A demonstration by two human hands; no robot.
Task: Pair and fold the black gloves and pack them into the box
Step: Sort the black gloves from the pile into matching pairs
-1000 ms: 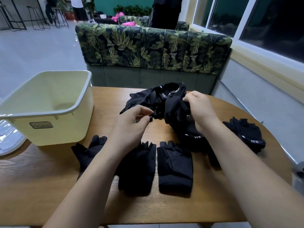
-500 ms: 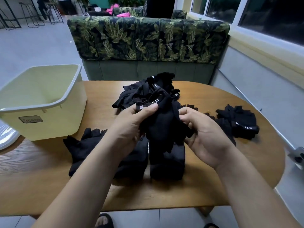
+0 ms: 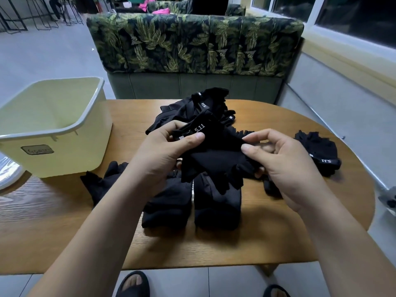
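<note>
A black fingerless glove [image 3: 216, 159] marked 5.11 hangs above the table between my hands. My left hand [image 3: 165, 153] grips its cuff end, thumb on top. My right hand [image 3: 278, 163] pinches its finger end. Behind it lies a heap of black gloves [image 3: 205, 108]. Two flat black gloves [image 3: 216, 204] lie side by side under my hands, and another glove [image 3: 100, 181] lies to their left. A folded glove bundle [image 3: 319, 153] sits at the right. The pale yellow box [image 3: 70, 127] stands open at the table's left.
The wooden table [image 3: 278, 239] has a rounded right end and a near edge close to my feet. A leaf-patterned sofa [image 3: 192, 43] backs onto its far side. A white object [image 3: 8, 176] pokes out beneath the box. A wall with windows runs along the right.
I lifted one glove out of the heap and drew it toward me. My hands have since spread apart, stretching it sideways, with my left hand at the cuff and my right at the fingers.
</note>
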